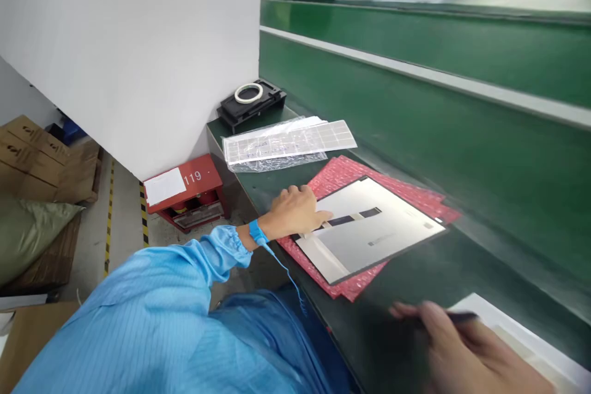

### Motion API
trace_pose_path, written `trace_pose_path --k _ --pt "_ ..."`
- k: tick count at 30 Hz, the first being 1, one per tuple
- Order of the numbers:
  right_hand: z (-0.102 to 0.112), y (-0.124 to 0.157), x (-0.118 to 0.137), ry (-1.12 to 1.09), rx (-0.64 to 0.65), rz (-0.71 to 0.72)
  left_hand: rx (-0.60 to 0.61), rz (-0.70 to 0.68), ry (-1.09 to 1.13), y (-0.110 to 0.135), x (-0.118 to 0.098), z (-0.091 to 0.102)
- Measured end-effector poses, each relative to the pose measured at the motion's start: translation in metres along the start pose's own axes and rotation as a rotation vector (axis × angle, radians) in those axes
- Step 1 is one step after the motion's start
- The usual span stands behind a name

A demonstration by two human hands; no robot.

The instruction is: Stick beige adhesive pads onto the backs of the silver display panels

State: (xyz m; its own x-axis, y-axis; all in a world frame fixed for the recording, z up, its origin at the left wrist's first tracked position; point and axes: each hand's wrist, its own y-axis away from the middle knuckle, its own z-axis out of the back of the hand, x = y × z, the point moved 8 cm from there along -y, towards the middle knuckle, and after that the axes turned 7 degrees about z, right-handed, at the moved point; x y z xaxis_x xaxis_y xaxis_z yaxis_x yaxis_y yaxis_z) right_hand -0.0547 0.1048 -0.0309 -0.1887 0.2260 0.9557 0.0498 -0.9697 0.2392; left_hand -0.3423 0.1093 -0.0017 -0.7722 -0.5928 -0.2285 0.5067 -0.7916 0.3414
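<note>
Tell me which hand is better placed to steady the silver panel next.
Left, I'd judge: the left hand is at the silver panel, its thumb over the surface. The right hand, blurred, is clear of the panel and seems to hold a dark object.

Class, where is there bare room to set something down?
Bare bench lies between the panel and the blurred right hand; the green strip beyond the red wrap is bare. Crowded: far left, with sheets and a black stand.
</note>
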Motion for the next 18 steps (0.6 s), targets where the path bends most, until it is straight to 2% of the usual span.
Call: trace_pose_path --k 2,4,6,10,13,15,18 --pt "-0.037 -0.013 -0.002 -0.016 0.043 -0.094 0.01 -0.018 -0.005 -0.003 0.0 -0.002" --pt "-0.066 -0.023 -0.001 -0.074 0.049 -0.147 0.023 -0.051 -0.006 -0.008 -0.002 -0.003" --pt "-0.083 -0.034 0.002 -0.12 0.021 -0.111 0.024 -0.078 -0.008 -0.016 -0.004 -0.003" --pt "-0.099 -0.052 -0.001 -0.27 0.019 -0.046 0.003 -0.093 -0.013 -0.039 -0.008 0.005" --pt "-0.094 -0.057 -0.008 -0.386 0.045 -0.066 0.009 -0.127 -0.007 -0.046 -0.007 0.014" --pt "-0.079 -0.052 -0.011 -0.435 0.046 -0.055 -0.008 -0.152 -0.002 -0.044 -0.001 0.024" --pt "-0.046 -0.034 -0.02 -0.466 0.016 -0.046 -0.115 -0.157 -0.004 -0.052 0.02 0.05"
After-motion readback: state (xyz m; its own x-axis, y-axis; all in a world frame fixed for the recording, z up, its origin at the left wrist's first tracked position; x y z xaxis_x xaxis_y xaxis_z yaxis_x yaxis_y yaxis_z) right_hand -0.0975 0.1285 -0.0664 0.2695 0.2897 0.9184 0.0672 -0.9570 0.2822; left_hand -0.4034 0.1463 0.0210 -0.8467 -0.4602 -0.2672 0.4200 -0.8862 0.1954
